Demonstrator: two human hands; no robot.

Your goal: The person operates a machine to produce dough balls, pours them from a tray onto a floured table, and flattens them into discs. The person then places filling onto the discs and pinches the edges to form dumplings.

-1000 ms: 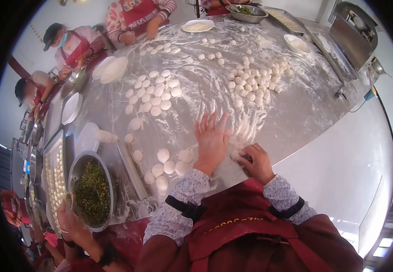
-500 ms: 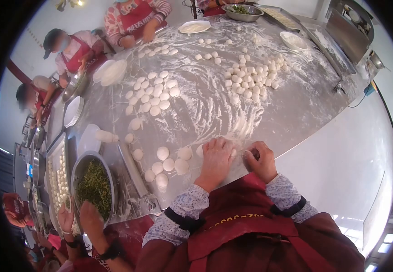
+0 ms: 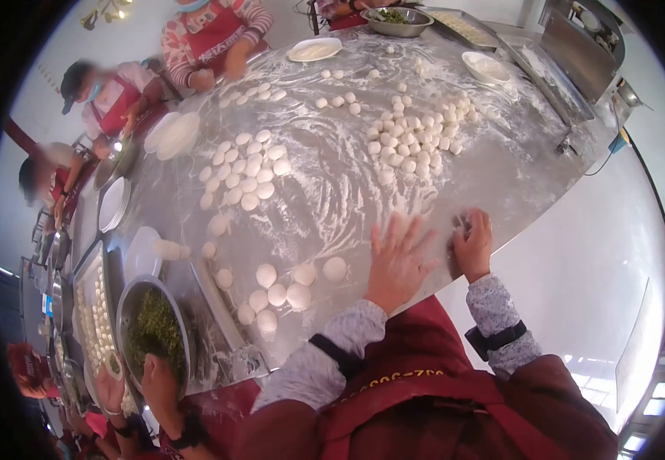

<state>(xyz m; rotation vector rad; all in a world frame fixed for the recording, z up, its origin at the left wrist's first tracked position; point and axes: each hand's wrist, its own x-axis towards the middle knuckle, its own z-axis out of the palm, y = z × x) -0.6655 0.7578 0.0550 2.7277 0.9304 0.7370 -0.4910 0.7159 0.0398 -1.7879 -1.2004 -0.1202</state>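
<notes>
My left hand is over the floured steel table, fingers spread, with nothing seen in it. To its right, near the table's edge, my right hand has its fingers curled; something dark shows beneath them, too hidden to name. Left of my left hand lie several flattened dough rounds, a single dough round being nearest. Farther up the table is a pile of small dough balls. Another group of pressed dough pieces sits to the left.
At left stands a metal bowl of chopped green filling, where a co-worker's hand reaches; the other hand holds a filled wrapper. A tray of dumplings is beside it. Other co-workers line the far side. The table edge slopes off at right.
My left hand has moved right and spread its fingers. My right hand has shifted right and farther up the table. The co-worker's right hand has lowered beside the bowl.
</notes>
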